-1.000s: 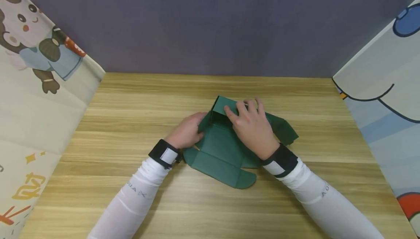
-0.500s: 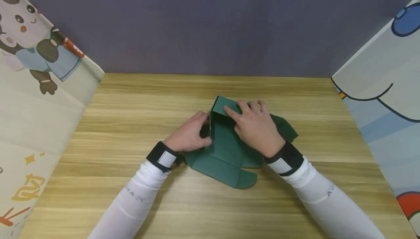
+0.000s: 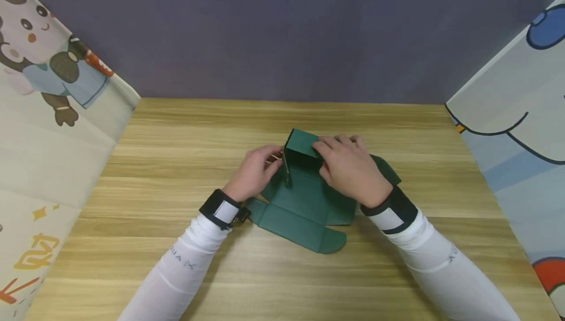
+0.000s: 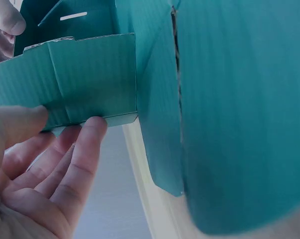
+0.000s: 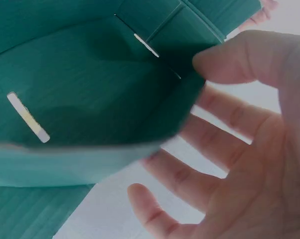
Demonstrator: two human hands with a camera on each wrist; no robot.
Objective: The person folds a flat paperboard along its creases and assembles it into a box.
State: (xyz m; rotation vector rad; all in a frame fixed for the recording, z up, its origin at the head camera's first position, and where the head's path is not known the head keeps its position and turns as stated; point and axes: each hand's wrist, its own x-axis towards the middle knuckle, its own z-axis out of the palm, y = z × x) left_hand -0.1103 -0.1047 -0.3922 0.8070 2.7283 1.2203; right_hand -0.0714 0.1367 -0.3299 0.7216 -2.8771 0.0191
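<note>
Nearest, the white left sleeve point(image 3: 176, 272) is seen at seven o'clock and the white right sleeve point(image 3: 446, 267) at four o'clock, each met at the wrist by a black strap point(image 3: 217, 207). Just below the middle of the head view, a green corrugated cardboard box point(image 3: 302, 191), partly folded, is set on the table. Its front flap point(image 3: 289, 225), edged with rounded tabs, is laid out toward seven o'clock. At the box's ten o'clock, a creased side flap point(image 4: 95, 74) is pinched by the left hand point(image 3: 248, 173), thumb pressed to its face, fingertips to its edge. At two o'clock, the raised back wall point(image 3: 302, 142) is gripped by the right hand point(image 3: 355, 173): the thumb is placed inside, and the fingers are spread apart behind. Past that hand, another flap point(image 3: 388, 169) is seen. Farther off, the wood-grain table point(image 3: 185, 130) is bounded at twelve o'clock by a dark backdrop point(image 3: 282, 37), at nine by a cartoon-animal panel point(image 3: 44, 149), and at three by a blue-and-white cartoon panel point(image 3: 499, 110).
</note>
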